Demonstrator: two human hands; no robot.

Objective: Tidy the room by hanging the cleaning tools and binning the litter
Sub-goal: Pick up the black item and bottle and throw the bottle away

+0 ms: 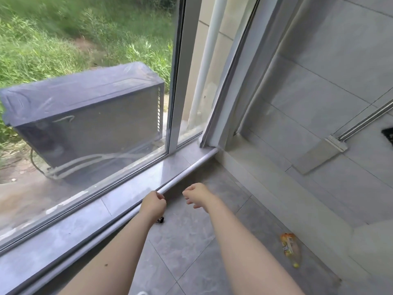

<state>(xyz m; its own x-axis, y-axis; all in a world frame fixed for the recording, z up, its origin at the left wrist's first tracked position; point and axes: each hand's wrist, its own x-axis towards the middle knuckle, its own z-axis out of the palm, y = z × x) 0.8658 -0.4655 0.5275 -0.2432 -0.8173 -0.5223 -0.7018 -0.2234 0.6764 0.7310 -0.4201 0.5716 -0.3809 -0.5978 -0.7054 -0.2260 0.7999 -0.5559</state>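
An orange and yellow snack wrapper (290, 249) lies on the grey floor tiles at the right, near the base of the wall. A small dark object (160, 220) sits on the floor just under my left wrist; what it is cannot be told. My left hand (153, 204) is stretched forward by the rounded edge of the window sill (127, 188), fingers curled shut with nothing visible in them. My right hand (195, 195) reaches out beside it above the floor, fingers loosely apart and empty. No cleaning tool is in view.
A metal rail with a flat bracket (319, 154) runs along the tiled right wall, and a black item (388, 135) shows at the frame's edge. A large window (85, 103) fills the left, with an outdoor unit (85, 116) and grass behind the glass.
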